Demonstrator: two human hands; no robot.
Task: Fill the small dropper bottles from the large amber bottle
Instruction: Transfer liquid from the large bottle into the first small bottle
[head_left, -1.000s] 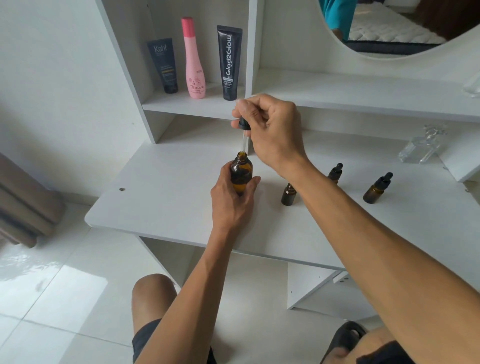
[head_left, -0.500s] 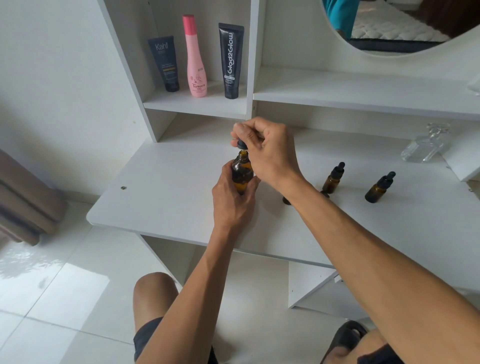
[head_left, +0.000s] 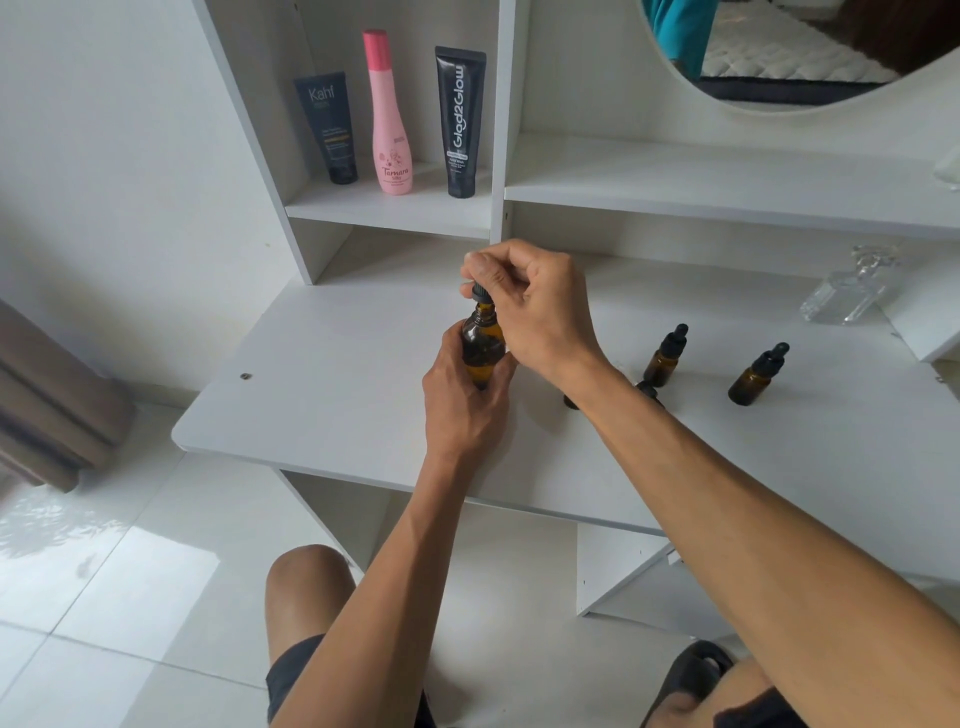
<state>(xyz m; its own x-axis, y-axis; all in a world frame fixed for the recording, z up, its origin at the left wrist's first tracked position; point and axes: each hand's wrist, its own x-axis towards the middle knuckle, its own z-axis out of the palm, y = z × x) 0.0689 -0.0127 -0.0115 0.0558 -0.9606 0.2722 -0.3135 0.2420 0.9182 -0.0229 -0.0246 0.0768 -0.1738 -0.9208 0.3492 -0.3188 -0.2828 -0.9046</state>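
My left hand (head_left: 460, 410) grips the large amber bottle (head_left: 482, 343) upright on the white desk (head_left: 332, 384). My right hand (head_left: 540, 306) pinches a black dropper cap (head_left: 480, 293) just above the bottle's neck, its pipette down inside the bottle. Two small capped dropper bottles (head_left: 665, 356) (head_left: 756, 376) stand to the right. A third small bottle (head_left: 571, 401) is mostly hidden behind my right forearm, with another black cap (head_left: 647, 388) peeking out beside the arm.
On the upper left shelf stand a dark tube (head_left: 327, 130), a pink bottle (head_left: 390, 114) and a black tube (head_left: 460, 122). A clear glass bottle (head_left: 847, 291) lies at the back right. A round mirror (head_left: 779, 52) hangs above.
My right hand has lowered the dropper from well above the large bottle down into its neck. My left hand has kept its hold on the bottle.
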